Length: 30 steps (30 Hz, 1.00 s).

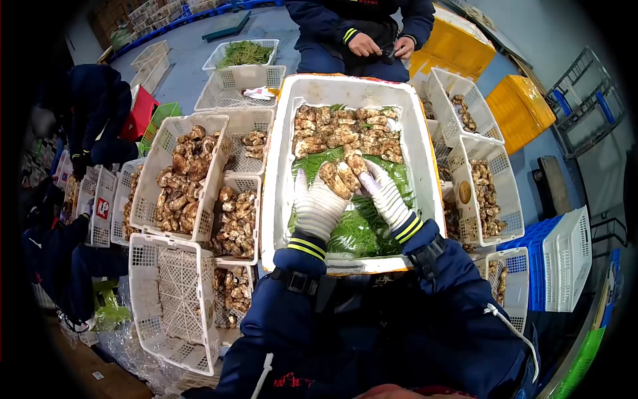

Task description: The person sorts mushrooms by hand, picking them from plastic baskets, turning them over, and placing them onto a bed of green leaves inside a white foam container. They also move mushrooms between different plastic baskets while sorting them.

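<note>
My left hand [319,207], in a white striped glove, is closed around the near side of a few brown-and-white matsutake-like mushrooms [337,179]. My right hand [385,194], gloved the same way, grips a mushroom [355,161] beside them, so the small bunch sits between both hands. They are over a white foam box [271,226]. Inside it, rows of mushrooms [345,135] fill the far half. Green fern leaves [359,233] line the near half. My fingertips are partly hidden behind the mushrooms.
White plastic crates of mushrooms flank the box, including one at left [219,143] and one at right [515,226]. A tilted crate [179,299] stands front left. Across the box sits a person [362,45]; others work at far left. Yellow boxes [518,113] stand at right.
</note>
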Tool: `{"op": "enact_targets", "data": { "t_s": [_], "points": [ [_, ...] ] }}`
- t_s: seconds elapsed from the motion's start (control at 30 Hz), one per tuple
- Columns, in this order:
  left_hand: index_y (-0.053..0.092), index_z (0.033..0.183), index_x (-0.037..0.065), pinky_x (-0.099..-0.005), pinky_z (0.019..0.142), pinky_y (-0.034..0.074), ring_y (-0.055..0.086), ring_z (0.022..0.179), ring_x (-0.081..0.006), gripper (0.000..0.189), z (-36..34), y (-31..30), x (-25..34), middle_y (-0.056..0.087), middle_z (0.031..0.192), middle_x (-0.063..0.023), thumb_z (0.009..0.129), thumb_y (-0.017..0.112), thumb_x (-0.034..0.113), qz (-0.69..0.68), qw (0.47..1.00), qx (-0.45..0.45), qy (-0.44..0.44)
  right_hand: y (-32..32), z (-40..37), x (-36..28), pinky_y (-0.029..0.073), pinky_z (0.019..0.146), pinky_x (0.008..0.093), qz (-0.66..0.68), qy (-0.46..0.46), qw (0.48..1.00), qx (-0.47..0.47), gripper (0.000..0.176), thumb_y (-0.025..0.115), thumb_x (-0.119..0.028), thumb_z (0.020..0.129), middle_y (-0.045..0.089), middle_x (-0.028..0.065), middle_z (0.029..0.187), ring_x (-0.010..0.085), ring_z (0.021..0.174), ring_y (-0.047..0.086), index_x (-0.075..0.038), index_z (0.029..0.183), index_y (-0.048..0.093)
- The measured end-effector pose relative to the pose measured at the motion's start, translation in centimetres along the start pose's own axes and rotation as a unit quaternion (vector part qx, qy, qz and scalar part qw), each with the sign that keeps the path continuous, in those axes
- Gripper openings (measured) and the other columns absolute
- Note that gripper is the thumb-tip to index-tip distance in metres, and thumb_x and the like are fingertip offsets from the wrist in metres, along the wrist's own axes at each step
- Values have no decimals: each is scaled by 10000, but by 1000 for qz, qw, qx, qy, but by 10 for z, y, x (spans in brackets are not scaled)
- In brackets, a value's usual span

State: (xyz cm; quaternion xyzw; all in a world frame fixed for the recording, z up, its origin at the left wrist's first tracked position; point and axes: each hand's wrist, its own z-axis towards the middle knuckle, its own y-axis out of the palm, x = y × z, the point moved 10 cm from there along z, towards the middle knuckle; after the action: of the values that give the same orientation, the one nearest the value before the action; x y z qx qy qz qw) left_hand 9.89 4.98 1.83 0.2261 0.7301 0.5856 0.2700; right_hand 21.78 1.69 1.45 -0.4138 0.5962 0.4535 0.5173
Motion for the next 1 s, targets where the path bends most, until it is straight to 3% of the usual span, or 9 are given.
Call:
{"op": "enact_targets", "data": {
  "t_s": [0.17,0.27,0.3,0.43,0.53,0.57,0.63,0.8,1.0],
  "points": [
    [363,1456,9,-570,1150,270,374,1387,-386,841,0,4,-3,369,1513,-218,930,432,661,-32,999,-2,-16,2,-4,-27,465,959,296,-110,-91,989,23,532,531,-317,1026,585,101,1277,145,1052,569,7,1438,439],
    [351,1462,1,-584,1154,259,369,1382,-408,838,-5,11,-4,346,1517,-239,943,390,659,-15,1000,3,-7,1,-3,-28,418,1014,322,-60,-108,992,10,583,445,-440,1043,563,101,1330,172,1145,537,-11,1437,459],
    [340,1467,1,-589,1151,263,365,1384,-406,848,-5,11,-6,345,1519,-235,943,378,666,-15,1000,7,-12,2,-4,-23,393,1039,341,-73,-54,996,2,653,358,-536,1040,538,96,1383,190,1246,490,-32,1441,467],
    [326,1476,1,-579,1151,269,364,1384,-402,864,-8,21,-13,350,1519,-229,942,354,679,-8,999,-2,-38,-5,10,-3,415,1006,330,63,-54,997,5,649,358,-543,1038,544,90,1361,180,1194,517,-45,1437,474],
    [333,1477,7,-562,1161,261,372,1383,-392,862,-8,22,-15,357,1520,-222,941,360,681,-3,998,-21,-55,-5,0,-14,412,1003,302,28,-51,998,5,588,419,-487,1040,551,90,1345,164,1193,516,-46,1424,485],
    [341,1476,11,-563,1159,264,379,1382,-389,860,-8,21,-15,363,1519,-219,939,369,682,-1,998,-22,-56,-5,-2,-13,407,1028,302,40,-26,999,9,528,498,-391,1033,552,97,1343,162,1216,511,-23,1411,487],
    [376,1465,23,-581,1140,287,404,1374,-381,853,-6,13,-12,391,1512,-213,930,406,687,-4,999,7,-45,-4,3,-16,398,1053,309,59,-70,996,-15,514,521,-330,1025,549,106,1353,168,1231,510,-6,1419,466],
    [309,1496,10,-542,1171,241,344,1408,-380,862,-7,18,-12,326,1545,-217,953,321,679,33,999,8,-39,-2,3,-17,374,1100,326,171,-85,980,-56,542,537,-256,1010,508,144,1418,211,1312,479,30,1448,399],
    [314,1494,11,-539,1167,251,352,1404,-383,843,-7,16,-14,342,1537,-219,961,317,663,8,999,15,-48,-4,3,-14,298,1147,359,116,-58,991,-14,675,426,-485,1031,456,177,1463,244,1367,412,52,1438,410]
  ]
}}
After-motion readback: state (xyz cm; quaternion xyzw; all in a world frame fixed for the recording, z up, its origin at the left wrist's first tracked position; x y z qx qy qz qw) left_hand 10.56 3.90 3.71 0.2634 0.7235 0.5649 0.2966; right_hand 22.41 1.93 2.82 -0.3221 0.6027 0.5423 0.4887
